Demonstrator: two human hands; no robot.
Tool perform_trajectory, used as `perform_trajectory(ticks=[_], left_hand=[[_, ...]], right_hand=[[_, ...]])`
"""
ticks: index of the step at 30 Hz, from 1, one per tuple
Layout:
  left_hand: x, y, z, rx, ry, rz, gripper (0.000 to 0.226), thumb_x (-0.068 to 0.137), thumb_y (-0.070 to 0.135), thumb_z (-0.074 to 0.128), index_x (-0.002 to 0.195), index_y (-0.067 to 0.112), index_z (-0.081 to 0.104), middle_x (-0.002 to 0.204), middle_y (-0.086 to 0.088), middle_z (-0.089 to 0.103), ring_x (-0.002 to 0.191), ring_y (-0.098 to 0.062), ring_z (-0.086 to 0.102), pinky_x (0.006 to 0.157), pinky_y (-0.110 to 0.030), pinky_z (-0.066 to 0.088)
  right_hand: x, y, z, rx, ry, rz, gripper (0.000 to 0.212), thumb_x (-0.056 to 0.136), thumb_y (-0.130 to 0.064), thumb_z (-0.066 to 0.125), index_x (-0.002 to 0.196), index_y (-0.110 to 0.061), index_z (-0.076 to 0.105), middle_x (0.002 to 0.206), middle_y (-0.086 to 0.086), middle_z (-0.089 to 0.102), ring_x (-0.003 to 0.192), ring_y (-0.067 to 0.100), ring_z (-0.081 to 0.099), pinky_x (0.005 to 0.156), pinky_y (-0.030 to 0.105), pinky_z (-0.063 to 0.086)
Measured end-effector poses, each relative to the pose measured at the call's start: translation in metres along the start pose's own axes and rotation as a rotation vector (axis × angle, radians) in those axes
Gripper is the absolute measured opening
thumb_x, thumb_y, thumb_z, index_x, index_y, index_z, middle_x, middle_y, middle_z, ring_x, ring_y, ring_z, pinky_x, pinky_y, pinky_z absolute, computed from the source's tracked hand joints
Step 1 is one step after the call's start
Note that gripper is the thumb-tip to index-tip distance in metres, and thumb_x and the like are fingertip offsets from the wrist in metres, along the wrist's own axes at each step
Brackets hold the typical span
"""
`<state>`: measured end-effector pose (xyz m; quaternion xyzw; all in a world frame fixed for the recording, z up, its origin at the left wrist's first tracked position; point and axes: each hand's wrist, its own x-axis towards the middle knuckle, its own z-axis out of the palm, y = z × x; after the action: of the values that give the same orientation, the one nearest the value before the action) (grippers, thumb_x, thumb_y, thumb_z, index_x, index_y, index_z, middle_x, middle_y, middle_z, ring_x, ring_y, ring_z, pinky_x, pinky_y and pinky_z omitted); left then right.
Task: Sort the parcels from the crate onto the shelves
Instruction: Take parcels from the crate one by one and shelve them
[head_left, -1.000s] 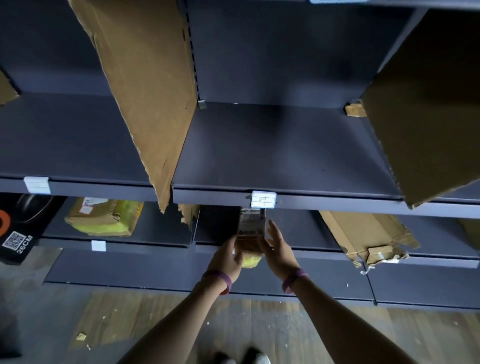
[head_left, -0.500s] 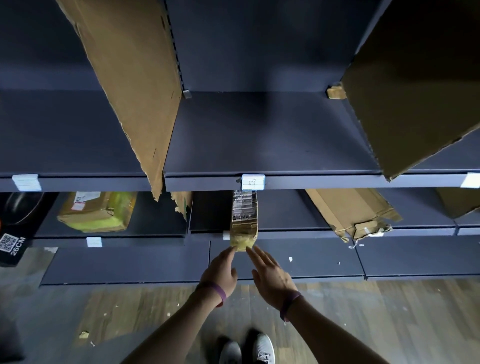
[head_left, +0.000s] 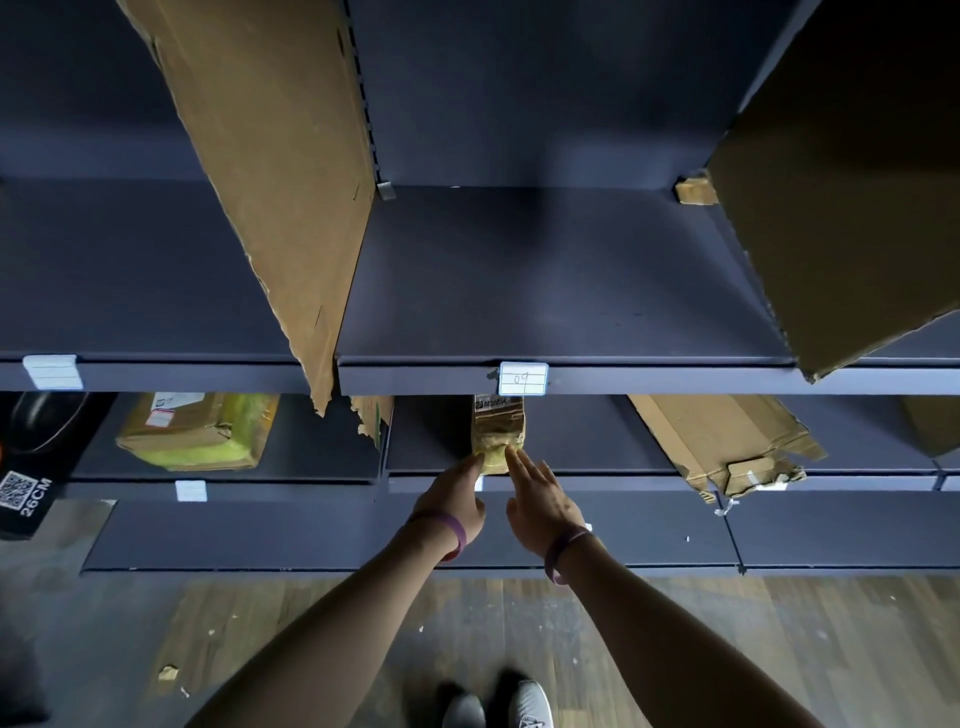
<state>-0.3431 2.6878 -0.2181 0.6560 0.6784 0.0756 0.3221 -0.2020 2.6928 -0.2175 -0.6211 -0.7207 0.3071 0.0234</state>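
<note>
Parcel (head_left: 497, 434): a narrow tan package with a yellowish near end and a printed label at its far end. It lies lengthwise on the middle shelf (head_left: 582, 447), in the centre bay directly under the tag marked "09" (head_left: 523, 379). Its near end sits close to the shelf's front edge.

Left hand (head_left: 457, 499) and right hand (head_left: 545, 504): both reach in from below, each with a purple wristband. The fingers are straight and loosely spread, curled round nothing. One left fingertip (head_left: 478, 460) touches the near left corner of the parcel, and a right fingertip (head_left: 511, 453) touches its near right corner, so the package sits between the two hands.

Bays and contents:
- Centre bay of the middle shelf: holds the parcel alone among what can be seen. A torn cardboard edge (head_left: 371, 415) bounds it on the left.
- Left bay of the same shelf: holds a bulkier second parcel (head_left: 197, 434), wrapped in brown tape over yellow-green, with white labels on its top.
- Right bay: holds a crumpled, flattened carton (head_left: 727, 441) that leans diagonally, its torn end overhanging the front edge.
- Upper shelf (head_left: 561, 280): divided by a tall left cardboard panel (head_left: 270, 171) and a right cardboard panel (head_left: 841, 197), both tilted. A small cardboard scrap (head_left: 693, 189) sits in its back right corner.

Far left: a black box (head_left: 26, 493) printed with a QR code and "26CM". Below, a wooden floor (head_left: 649, 634) flecked with debris, and the person's shoes (head_left: 498, 706).
</note>
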Motion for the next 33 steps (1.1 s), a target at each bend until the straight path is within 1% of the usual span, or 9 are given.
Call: perform_trajectory(ticks=[8, 12, 15, 18, 21, 24, 29, 33], left_hand=[[0.016, 0.006, -0.003, -0.021, -0.012, -0.012, 0.063, 0.093, 0.013, 0.054, 0.148, 0.028, 0.027, 0.15, 0.001, 0.039, 0.134, -0.022, 0.042, 0.107, -0.038, 0.041], [0.007, 0.012, -0.001, -0.013, -0.047, -0.022, 0.065, 0.094, 0.013, 0.052, 0.15, 0.025, 0.022, 0.155, 0.001, 0.031, 0.139, -0.022, 0.036, 0.11, -0.039, 0.037], [-0.001, 0.03, -0.002, -0.005, -0.06, 0.035, 0.063, 0.094, 0.011, 0.051, 0.15, 0.023, 0.023, 0.154, -0.001, 0.031, 0.139, -0.023, 0.036, 0.111, -0.037, 0.036], [-0.003, 0.059, 0.001, 0.005, -0.091, 0.115, 0.064, 0.094, 0.012, 0.051, 0.151, 0.02, 0.022, 0.156, -0.001, 0.028, 0.141, -0.02, 0.031, 0.114, -0.032, 0.03], [-0.008, 0.1, 0.012, 0.027, -0.134, 0.198, 0.065, 0.095, 0.013, 0.049, 0.152, 0.02, 0.02, 0.157, -0.002, 0.025, 0.143, -0.019, 0.027, 0.115, -0.03, 0.026], [-0.021, 0.152, 0.031, 0.06, -0.197, 0.274, 0.064, 0.095, 0.016, 0.048, 0.152, 0.022, 0.02, 0.158, 0.0, 0.024, 0.143, -0.02, 0.027, 0.113, -0.031, 0.029], [-0.055, 0.251, 0.086, 0.124, -0.301, 0.426, 0.065, 0.09, 0.019, 0.046, 0.149, 0.034, 0.023, 0.152, 0.003, 0.035, 0.133, -0.023, 0.042, 0.107, -0.04, 0.038], [-0.102, 0.336, 0.148, 0.195, -0.371, 0.557, 0.063, 0.093, 0.021, 0.043, 0.15, 0.032, 0.019, 0.153, 0.004, 0.033, 0.132, -0.025, 0.043, 0.106, -0.042, 0.039]], right_hand=[[0.017, 0.0, -0.005, 0.019, -0.013, 0.042, 0.072, 0.096, -0.004, 0.04, 0.155, -0.025, 0.003, 0.163, -0.003, 0.005, 0.15, 0.026, 0.004, 0.116, 0.042, 0.029], [0.005, 0.002, -0.007, 0.029, -0.011, 0.055, 0.072, 0.095, -0.004, 0.041, 0.155, -0.022, 0.006, 0.162, 0.003, 0.009, 0.149, 0.027, 0.008, 0.118, 0.041, 0.025], [-0.013, 0.01, -0.017, 0.055, 0.012, 0.081, 0.071, 0.095, -0.003, 0.041, 0.155, -0.022, 0.009, 0.162, 0.003, 0.012, 0.149, 0.026, 0.01, 0.118, 0.04, 0.024], [-0.038, 0.029, -0.037, 0.079, 0.071, 0.136, 0.069, 0.096, -0.004, 0.042, 0.155, -0.021, 0.01, 0.161, 0.003, 0.015, 0.148, 0.025, 0.013, 0.118, 0.038, 0.024], [-0.069, 0.06, -0.062, 0.087, 0.144, 0.203, 0.069, 0.094, -0.005, 0.043, 0.155, -0.017, 0.012, 0.16, 0.005, 0.02, 0.146, 0.025, 0.02, 0.116, 0.036, 0.026], [-0.11, 0.101, -0.085, 0.092, 0.205, 0.301, 0.07, 0.093, -0.006, 0.043, 0.154, -0.017, 0.013, 0.16, 0.006, 0.021, 0.145, 0.027, 0.022, 0.115, 0.036, 0.027], [-0.203, 0.183, -0.116, 0.116, 0.313, 0.483, 0.07, 0.091, -0.007, 0.043, 0.154, -0.015, 0.013, 0.161, 0.004, 0.019, 0.146, 0.025, 0.02, 0.118, 0.033, 0.023], [-0.296, 0.253, -0.132, 0.164, 0.413, 0.61, 0.069, 0.092, -0.01, 0.044, 0.154, -0.015, 0.014, 0.16, 0.003, 0.021, 0.144, 0.027, 0.024, 0.116, 0.034, 0.026]])
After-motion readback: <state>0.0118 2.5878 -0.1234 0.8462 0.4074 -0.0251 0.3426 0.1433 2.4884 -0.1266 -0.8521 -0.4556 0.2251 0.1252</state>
